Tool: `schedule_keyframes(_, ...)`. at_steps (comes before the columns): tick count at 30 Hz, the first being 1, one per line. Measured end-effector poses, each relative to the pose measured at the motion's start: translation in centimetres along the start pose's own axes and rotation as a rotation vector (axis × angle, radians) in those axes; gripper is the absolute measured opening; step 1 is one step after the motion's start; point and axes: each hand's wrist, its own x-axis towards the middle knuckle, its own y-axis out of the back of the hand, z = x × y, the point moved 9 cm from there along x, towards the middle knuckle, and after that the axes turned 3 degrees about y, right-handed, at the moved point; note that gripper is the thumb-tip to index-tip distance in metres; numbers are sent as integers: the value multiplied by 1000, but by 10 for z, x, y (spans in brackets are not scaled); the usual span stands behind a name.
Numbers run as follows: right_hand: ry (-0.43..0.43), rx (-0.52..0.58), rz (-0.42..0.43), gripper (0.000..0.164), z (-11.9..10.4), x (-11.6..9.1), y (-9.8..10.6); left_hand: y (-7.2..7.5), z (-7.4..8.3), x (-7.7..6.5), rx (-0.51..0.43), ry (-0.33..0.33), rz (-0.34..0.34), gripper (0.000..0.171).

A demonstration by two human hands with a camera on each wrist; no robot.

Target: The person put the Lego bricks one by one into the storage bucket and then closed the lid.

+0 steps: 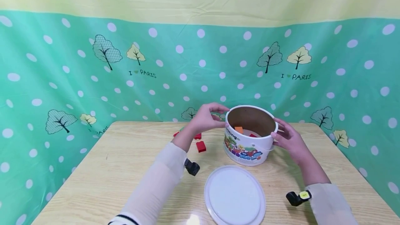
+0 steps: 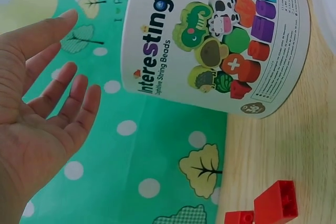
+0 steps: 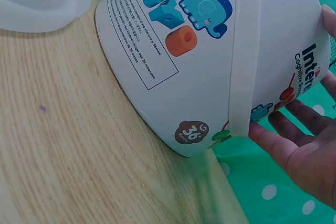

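Observation:
A white round bucket [image 1: 247, 147] with printed toy pictures and "Interesting String Beads" lettering stands upright on the table, its top uncovered. An orange block [image 1: 239, 130] and a red piece [image 1: 252, 135] lie inside. My left hand [image 1: 210, 117] is at the bucket's left rim; in the left wrist view its loosely bent fingers [image 2: 79, 103] are spread beside the wall with a gap. My right hand [image 1: 289, 138] holds the right side, thumb at the rim and fingers round the wall, close to the white handle [image 3: 245, 56] that hangs down.
The white lid [image 1: 235, 197] lies flat on the table in front of the bucket. Several red blocks [image 1: 201, 146] lie left of the bucket, near my left forearm. A green dotted cloth [image 1: 175, 61] hangs behind the wooden table [image 1: 125, 169].

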Motion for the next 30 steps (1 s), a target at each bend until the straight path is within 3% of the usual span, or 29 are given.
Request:
schedule_keyframes(5, 4, 4, -1, 71, 1, 1, 0, 11, -3, -10, -3, -49, 31, 43)
schedule_keyframes(14, -7, 2, 1, 71, 3, 1, 0, 27, -17, -28, -83, -46, 61, 43)
schedule_keyframes(24, -4, 9, -2, 68, 0, -1, 1, 39, -36, -48, -50, -14, 90, 49)
schedule_keyframes(30, 2, 4, 1, 69, 2, 1, 0, 47, -45, -62, -16, -33, 100, 53)
